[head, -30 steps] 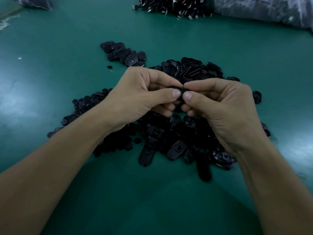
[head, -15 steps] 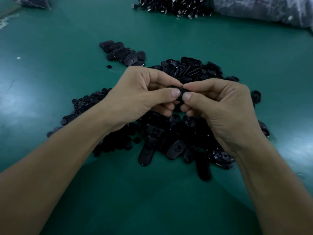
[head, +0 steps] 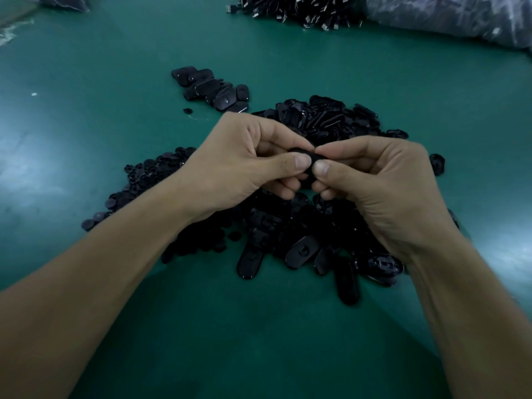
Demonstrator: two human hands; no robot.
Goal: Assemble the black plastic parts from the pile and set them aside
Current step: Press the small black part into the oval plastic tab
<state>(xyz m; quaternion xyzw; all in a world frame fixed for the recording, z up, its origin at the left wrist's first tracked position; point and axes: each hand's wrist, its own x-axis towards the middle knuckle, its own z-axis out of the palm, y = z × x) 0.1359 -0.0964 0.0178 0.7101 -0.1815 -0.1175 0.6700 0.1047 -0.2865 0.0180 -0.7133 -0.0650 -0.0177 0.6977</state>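
- Head view, landmark: large loose pile of black oval plastic shells (head: 325, 119) on the green table top (head: 100, 61); all places below are given from this pile.
- Left hand (head: 244, 165): above the pile's middle, fingers curled, thumb and forefinger pinching one end of a small black plastic part (head: 300, 153).
- Right hand (head: 383, 185): above the pile's middle, just right of the left hand, fingers curled, pinching the other end of the same part; the thumb tips nearly meet on it.
- Held part: mostly hidden by the fingers; whether its pieces are fully joined cannot be told.
- Heap of small round black plastic pieces (head: 149, 180): against the pile's left edge.
- Short row of black oval finished-looking units (head: 213, 89): beyond the pile, to its far left, apart from it. Judged to be the set-aside lot.
- Progress, as judged: early. A few units are set aside, one is in hand, and the great bulk of the pile is left.
- Second heap of dark parts with pale metal ends (head: 296, 10): well beyond the pile.
- Clear plastic bag (head: 446, 18): far right beyond the pile.
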